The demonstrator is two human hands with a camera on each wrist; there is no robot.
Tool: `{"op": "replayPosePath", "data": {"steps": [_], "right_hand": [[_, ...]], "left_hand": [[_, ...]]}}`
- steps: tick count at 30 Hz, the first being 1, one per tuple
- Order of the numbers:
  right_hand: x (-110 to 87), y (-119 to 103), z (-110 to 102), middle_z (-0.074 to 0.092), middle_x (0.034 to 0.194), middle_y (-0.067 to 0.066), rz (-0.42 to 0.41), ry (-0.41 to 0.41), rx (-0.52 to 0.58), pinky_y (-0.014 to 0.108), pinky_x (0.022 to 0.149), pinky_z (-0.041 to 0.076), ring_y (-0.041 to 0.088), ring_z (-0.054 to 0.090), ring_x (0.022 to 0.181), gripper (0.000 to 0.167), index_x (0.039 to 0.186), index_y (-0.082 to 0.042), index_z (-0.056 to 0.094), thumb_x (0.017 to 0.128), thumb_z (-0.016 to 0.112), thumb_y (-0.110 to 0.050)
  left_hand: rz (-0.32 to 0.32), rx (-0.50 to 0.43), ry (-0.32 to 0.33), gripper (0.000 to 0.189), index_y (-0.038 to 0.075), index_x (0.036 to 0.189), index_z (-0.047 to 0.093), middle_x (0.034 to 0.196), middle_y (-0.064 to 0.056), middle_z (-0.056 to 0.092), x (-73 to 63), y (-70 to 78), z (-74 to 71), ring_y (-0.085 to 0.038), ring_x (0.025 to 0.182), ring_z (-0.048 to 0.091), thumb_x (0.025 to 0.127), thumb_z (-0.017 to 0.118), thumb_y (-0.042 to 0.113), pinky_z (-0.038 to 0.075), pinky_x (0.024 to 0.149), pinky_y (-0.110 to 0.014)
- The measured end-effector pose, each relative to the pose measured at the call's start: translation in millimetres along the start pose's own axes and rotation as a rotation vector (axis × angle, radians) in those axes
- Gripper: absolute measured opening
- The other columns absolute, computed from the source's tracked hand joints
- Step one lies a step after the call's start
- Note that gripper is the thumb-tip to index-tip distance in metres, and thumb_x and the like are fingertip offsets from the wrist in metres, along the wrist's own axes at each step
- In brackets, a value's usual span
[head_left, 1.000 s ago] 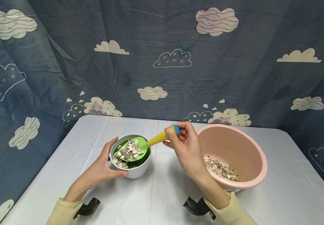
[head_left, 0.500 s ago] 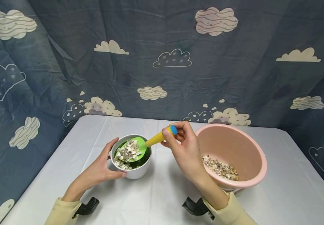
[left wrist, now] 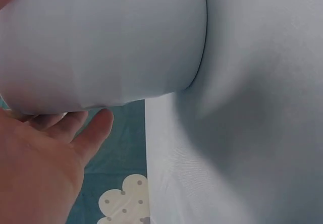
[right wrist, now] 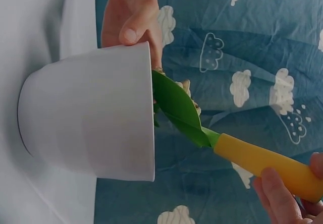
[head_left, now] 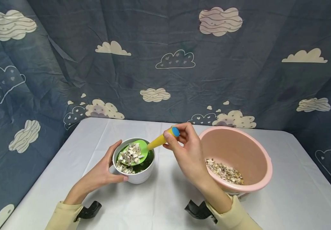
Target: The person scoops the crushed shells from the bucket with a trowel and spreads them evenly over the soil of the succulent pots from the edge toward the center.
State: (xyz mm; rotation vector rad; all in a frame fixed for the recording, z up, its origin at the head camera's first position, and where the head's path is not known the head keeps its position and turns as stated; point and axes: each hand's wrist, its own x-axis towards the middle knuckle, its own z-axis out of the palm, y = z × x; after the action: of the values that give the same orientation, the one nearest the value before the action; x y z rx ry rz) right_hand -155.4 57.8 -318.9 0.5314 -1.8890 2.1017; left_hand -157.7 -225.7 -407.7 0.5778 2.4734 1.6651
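Observation:
In the head view my left hand (head_left: pixel 103 171) holds a white flowerpot (head_left: pixel 142 176) by its side, thumb at the front and fingers around the left. The pot stands upright on the table. My right hand (head_left: pixel 189 153) pinches the yellow handle of a small green-bladed trowel (head_left: pixel 159 141) near its blue end. Pale gravel-like bits (head_left: pixel 131 155) are heaped on the blade, which tilts down into the pot's mouth. More bits lie inside the pot at its left, beside something dark green. In the right wrist view the trowel blade (right wrist: pixel 176 105) dips past the pot's rim.
A large pink tub (head_left: pixel 240 143) stands to the right, just behind my right forearm, with a layer of similar bits (head_left: pixel 225 172) at its bottom. White cloth covers the table (head_left: pixel 165 204). A dark blue cloud-patterned curtain (head_left: pixel 165 80) hangs behind.
My right hand and the trowel have shifted slightly left, the blade still loaded over the pot. The left hand keeps its hold on the flowerpot, almost unmoved.

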Motion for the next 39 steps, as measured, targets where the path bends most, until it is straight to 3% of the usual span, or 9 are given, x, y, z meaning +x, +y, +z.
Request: {"op": "replayPosePath", "data": {"steps": [9,14,24,30,39], "right_hand": [[0.7,-0.6,1.7,0.062,0.099,0.018,-0.018,0.005,-0.037,0.038,0.074,0.059,0.027,0.067,0.088,0.025,0.108,0.001,0.053,0.092,0.069,-0.007],[1.1,-1.6,2.5,0.063,0.099,0.016,-0.031,-0.001,-0.065,0.037,0.074,0.059,0.026,0.067,0.087,0.025,0.108,-0.001,0.054,0.092,0.07,-0.011],[1.4,-2.0,3.3,0.063,0.098,0.015,-0.037,-0.003,-0.081,0.036,0.073,0.059,0.026,0.068,0.087,0.025,0.108,-0.002,0.053,0.092,0.07,-0.012],[1.4,-3.1,3.4,0.063,0.098,0.015,-0.047,-0.003,-0.094,0.036,0.072,0.059,0.025,0.068,0.087,0.025,0.108,-0.002,0.054,0.092,0.07,-0.012],[1.7,-5.5,4.5,0.065,0.099,0.012,-0.065,-0.023,-0.123,0.035,0.072,0.059,0.023,0.068,0.088,0.024,0.107,-0.002,0.053,0.093,0.069,-0.012]], "left_hand": [[-0.036,0.066,0.035,0.12,0.013,0.155,0.017,0.153,-0.017,0.026,-0.1,4.8,3.6,-0.043,0.136,0.03,0.063,0.093,0.023,0.022,0.107,-0.068],[-0.034,0.106,0.051,0.12,0.015,0.155,0.019,0.151,-0.016,0.027,0.1,8.7,5.7,-0.04,0.137,0.028,0.061,0.094,0.027,0.021,0.108,-0.067],[-0.032,0.105,0.057,0.121,0.014,0.155,0.019,0.151,-0.015,0.025,-0.2,7.8,6.2,-0.037,0.137,0.027,0.061,0.094,0.026,0.021,0.109,-0.065],[-0.04,0.075,0.041,0.12,0.019,0.156,0.017,0.154,-0.014,0.025,-0.7,6.5,5.4,-0.039,0.139,0.026,0.064,0.093,0.024,0.019,0.108,-0.067],[-0.026,0.036,0.016,0.116,0.017,0.157,0.014,0.155,-0.017,0.026,-0.9,3.7,4.3,-0.042,0.136,0.032,0.068,0.09,0.021,0.023,0.108,-0.065]]}}
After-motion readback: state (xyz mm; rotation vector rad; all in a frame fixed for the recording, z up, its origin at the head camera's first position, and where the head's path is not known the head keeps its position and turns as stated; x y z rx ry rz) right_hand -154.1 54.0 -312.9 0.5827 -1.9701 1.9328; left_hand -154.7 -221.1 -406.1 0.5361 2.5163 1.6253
